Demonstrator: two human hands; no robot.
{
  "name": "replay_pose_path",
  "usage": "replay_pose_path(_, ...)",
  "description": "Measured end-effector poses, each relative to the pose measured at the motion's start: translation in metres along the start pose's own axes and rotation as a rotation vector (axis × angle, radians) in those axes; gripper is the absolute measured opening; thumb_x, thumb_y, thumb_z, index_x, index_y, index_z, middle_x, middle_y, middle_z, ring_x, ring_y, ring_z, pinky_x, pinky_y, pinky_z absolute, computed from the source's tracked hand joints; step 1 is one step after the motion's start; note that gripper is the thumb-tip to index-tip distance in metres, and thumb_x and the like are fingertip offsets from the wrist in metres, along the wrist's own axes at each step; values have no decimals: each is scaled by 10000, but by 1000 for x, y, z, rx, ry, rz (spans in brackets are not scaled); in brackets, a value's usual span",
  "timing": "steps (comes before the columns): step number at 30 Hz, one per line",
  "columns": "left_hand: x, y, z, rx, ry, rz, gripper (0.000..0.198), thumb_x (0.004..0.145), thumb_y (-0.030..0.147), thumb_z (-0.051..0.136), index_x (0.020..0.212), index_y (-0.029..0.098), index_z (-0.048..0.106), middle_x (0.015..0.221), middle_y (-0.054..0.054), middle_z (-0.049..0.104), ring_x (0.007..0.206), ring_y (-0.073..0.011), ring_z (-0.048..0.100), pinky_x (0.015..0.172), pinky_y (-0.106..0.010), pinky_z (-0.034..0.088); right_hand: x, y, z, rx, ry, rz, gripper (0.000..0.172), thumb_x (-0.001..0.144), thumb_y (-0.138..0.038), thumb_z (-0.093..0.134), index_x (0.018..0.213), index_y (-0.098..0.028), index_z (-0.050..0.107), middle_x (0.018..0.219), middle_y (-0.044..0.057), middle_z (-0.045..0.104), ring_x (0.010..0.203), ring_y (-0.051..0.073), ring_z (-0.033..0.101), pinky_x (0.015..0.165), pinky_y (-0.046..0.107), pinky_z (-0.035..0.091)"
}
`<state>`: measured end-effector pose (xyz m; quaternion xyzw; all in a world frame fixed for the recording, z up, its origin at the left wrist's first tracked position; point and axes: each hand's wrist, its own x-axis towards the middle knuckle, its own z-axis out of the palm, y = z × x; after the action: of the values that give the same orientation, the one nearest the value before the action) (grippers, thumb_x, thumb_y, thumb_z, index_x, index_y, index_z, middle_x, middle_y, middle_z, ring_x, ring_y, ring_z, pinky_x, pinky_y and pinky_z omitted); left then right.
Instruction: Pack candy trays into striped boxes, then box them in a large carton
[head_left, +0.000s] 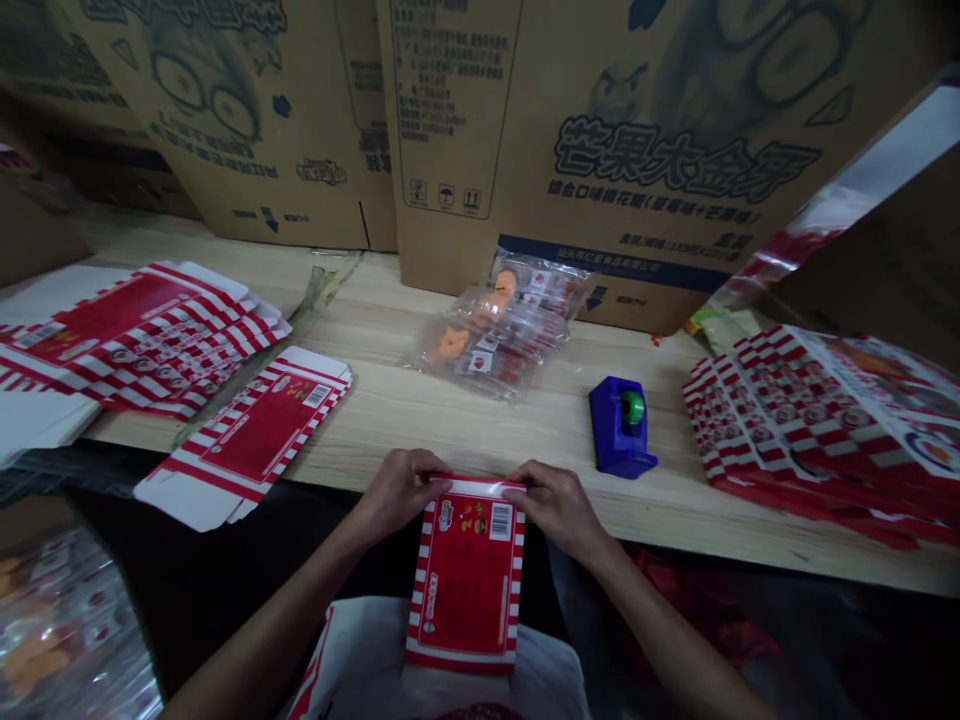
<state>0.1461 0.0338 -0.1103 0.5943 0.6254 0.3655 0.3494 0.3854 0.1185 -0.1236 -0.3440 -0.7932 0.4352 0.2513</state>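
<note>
I hold a small red box with white stripes (466, 585) upright over my lap, its far end against the table's front edge. My left hand (399, 490) grips its top left corner with fingers curled. My right hand (556, 505) grips the top right corner, fingers pressed on a strip of clear tape along the top flap. Beyond them, on the wooden table (420, 400), lies a pile of clear packets with orange candy (499, 325). A blue tape dispenser with a green roll (621, 425) stands to the right of my right hand.
Flat red-striped box blanks lie in a stack at the left (142, 335), one blank (251, 435) overhangs the front edge, and another stack (817, 425) fills the right. Large brown cartons (637, 140) wall off the back. A bag of packets (60, 630) sits at lower left.
</note>
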Motion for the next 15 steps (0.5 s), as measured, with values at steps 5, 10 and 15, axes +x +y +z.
replay_pose_path(5, 18, 2, -11, -246, -159, -74, 194, 741, 299, 659, 740, 118, 730, 672, -52, 716, 602, -147, 616, 572, -226, 447, 12, -4, -9, 80, -1, 58, 121, 771, -300, 681, 744, -182, 665, 640, -1, 643, 576, 136, 571, 550, 239, 431)
replay_pose_path(10, 27, 1, -12, -350, -197, -86, 204, 700, 309, 697, 670, 108, 683, 618, -36, 671, 569, -131, 584, 542, -211, 428, 18, -8, -9, 210, -4, 106, 134, 731, -259, 678, 654, -172, 612, 611, -13, 606, 560, 120, 542, 521, 221, 409)
replay_pose_path(15, 13, 4, -9, -286, -166, -28, 238, 797, 329, 622, 719, 111, 677, 698, -50, 681, 642, -141, 610, 589, -220, 454, 3, -9, -3, 265, 34, 49, 145, 818, -254, 621, 698, -174, 638, 721, 23, 655, 662, 145, 601, 600, 240, 460)
